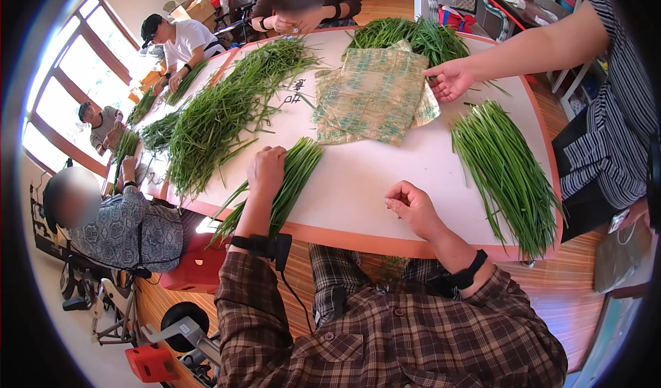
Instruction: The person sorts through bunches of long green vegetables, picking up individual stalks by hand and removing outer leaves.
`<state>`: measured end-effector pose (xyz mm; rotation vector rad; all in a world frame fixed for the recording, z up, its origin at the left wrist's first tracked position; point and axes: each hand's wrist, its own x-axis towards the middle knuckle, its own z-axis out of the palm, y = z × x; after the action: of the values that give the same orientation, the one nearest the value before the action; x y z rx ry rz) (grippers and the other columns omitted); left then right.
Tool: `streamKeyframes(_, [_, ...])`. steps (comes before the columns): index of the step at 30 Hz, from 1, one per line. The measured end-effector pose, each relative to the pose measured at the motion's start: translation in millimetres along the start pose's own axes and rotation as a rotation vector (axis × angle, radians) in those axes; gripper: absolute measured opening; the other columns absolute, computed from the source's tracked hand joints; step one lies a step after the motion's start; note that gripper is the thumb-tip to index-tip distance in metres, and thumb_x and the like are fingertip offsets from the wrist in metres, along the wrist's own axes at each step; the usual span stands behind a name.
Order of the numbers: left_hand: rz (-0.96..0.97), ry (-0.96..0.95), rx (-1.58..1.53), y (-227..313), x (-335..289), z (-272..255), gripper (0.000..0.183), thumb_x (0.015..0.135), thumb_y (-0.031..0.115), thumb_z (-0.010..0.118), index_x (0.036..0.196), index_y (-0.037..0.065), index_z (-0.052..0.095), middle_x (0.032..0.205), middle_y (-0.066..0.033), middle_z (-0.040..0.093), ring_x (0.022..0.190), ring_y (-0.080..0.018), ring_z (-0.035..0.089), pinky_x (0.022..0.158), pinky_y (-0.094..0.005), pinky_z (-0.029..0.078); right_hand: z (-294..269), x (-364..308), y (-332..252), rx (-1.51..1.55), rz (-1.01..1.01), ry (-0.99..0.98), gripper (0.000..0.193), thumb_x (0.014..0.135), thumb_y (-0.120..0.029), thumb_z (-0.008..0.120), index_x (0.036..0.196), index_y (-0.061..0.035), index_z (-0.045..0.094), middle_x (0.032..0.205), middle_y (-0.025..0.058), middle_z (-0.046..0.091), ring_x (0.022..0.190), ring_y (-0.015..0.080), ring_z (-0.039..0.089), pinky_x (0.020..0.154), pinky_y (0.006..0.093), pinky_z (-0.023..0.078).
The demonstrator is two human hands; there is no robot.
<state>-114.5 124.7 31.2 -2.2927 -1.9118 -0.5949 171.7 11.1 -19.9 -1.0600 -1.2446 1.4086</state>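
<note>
A bundle of long green garlic chives [297, 174] lies at the table's near edge, its lower ends sticking out past the rim. My left hand [266, 172] is closed at the upper left side of this bundle; whatever its fingertips pinch is hidden. Over the white tabletop near the front edge, my right hand [415, 209] is curled with thumb and fingers together, and nothing shows in it. To its right lies a larger, neatly aligned chive bundle [506, 174]. Beyond my hands, a crumpled tan plastic bag with green print [375, 95] lies flat.
A long loose heap of chives [227, 112] runs along the left. Another chive pile [406, 38] sits behind the bag. At the right, a co-worker's hand [451, 79] reaches to the bag's edge. Several other people sit around the table [344, 216], some handling chives.
</note>
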Motion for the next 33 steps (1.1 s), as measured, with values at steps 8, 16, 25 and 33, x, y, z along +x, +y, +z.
streamKeyframes(8, [0.025,0.040,-0.011,2,-8,10,0.016,0.080,0.014,0.049,0.084,0.008,0.064,0.083,-0.0102,0.060,0.079,-0.0302,0.055,0.072,-0.0378,0.043,-1,0,-1,-0.019,0.019,-0.001,0.007,0.082,-0.008,0.056,0.086,-0.0034,0.053,0.073,-0.0026,0.052,0.065,0.0039,0.046,0.059,0.0191,0.041])
streamKeyframes(16, [0.104,0.132,-0.053,33,-11,-6,0.023,0.077,0.012,0.055,0.098,0.006,0.058,0.098,-0.0107,0.056,0.096,-0.0290,0.048,0.080,-0.0397,0.038,0,0,-2,-0.023,0.016,-0.064,0.009,0.082,-0.010,0.058,0.082,-0.0027,0.054,0.069,-0.0037,0.050,0.062,0.0033,0.043,0.057,0.0186,0.039])
streamKeyframes(25, [0.220,0.001,-0.752,130,-40,-7,0.016,0.081,0.011,0.051,0.094,0.004,0.058,0.091,-0.0112,0.058,0.087,-0.0300,0.051,0.077,-0.0371,0.040,-6,-2,-5,0.065,-0.013,-0.071,0.033,0.091,-0.030,0.042,0.069,-0.0057,0.047,0.063,-0.0008,0.048,0.055,0.0065,0.041,0.052,0.0208,0.037])
streamKeyframes(33, [-0.144,-0.230,-1.372,167,-62,52,0.020,0.088,0.011,0.045,0.101,-0.002,0.053,0.086,-0.0067,0.059,0.082,-0.0106,0.052,0.075,-0.0234,0.041,1,3,-11,0.285,-0.109,0.170,0.010,0.088,-0.014,0.046,0.094,-0.0060,0.047,0.077,-0.0001,0.047,0.059,0.0055,0.042,0.052,0.0192,0.035])
